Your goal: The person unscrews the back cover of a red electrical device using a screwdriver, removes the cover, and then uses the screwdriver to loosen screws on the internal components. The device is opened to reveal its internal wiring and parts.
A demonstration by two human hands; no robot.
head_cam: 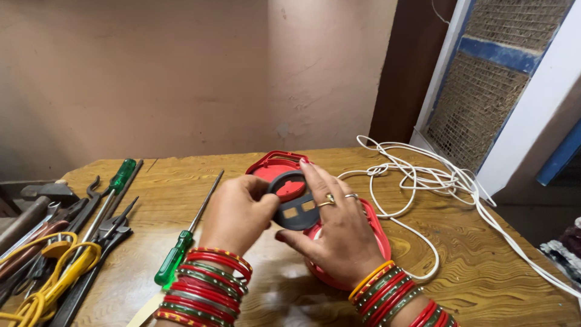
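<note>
While both hands work mid-counter, the scene reads so:
Counter: wooden counter (484, 266), white cord (423, 181) coiled toward its right edge.
Casing: red housing (378, 233) under the hands, near the front edge.
Tools: pliers and a green screwdriver (175, 257) along the left edge.
Disc: dark round plate (296, 209), pinched by left hand (236, 212) fingers; right hand (342, 233) fingers curl around it, seemingly seating it.

A dark grey round plate (292, 203) with two small rectangular slots and a larger opening is held tilted upright just above a red plastic casing (375, 233) lying on the counter (484, 266).
</note>
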